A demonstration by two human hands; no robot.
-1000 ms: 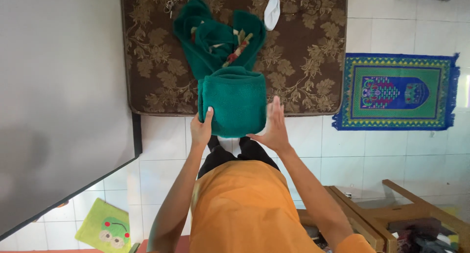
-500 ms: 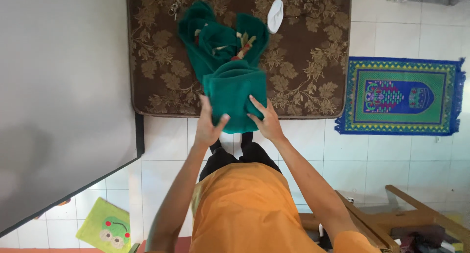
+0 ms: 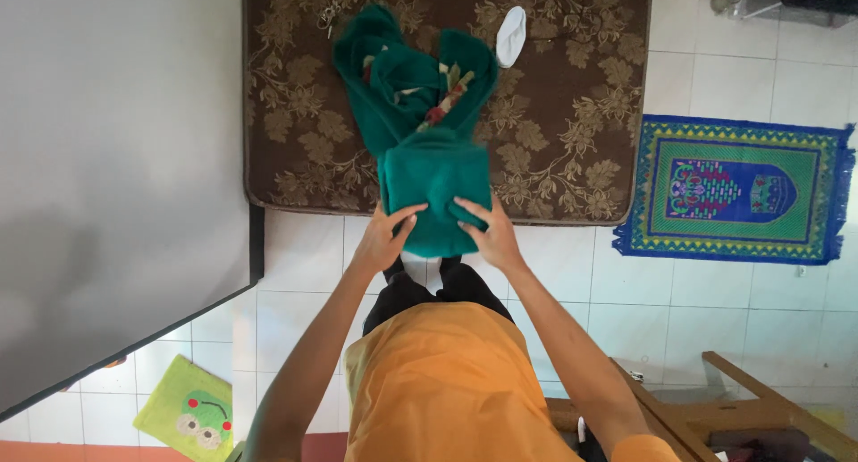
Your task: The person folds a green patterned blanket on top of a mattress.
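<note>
Head view. A folded green cloth (image 3: 435,192) is held in front of the body, its far part over the near edge of a brown floral mattress (image 3: 572,149), its near edge over the white tiled floor (image 3: 572,274). The left hand (image 3: 386,239) is laid on the cloth's near left corner, the right hand (image 3: 487,231) on its near right corner; fingers are spread flat over the top face, thumbs seemingly tucked under the edge, so the bundle is pinched from both sides rather than clenched. Such a two-sided hold seems meant to keep the folds square and stop the layers from sliding.

Just beyond it, on the mattress, a loose green garment with a floral trim (image 3: 413,78) lies crumpled and unfolded. A small white object (image 3: 511,35), perhaps a sock, is seen farther off to the right. On the tiles at right a green and blue prayer mat (image 3: 737,187) is spread flat. A pale wall or panel (image 3: 107,158) fills the left. A lime cushion with a frog face (image 3: 186,410) lies near left; a wooden frame (image 3: 715,413) is seen near right.
</note>
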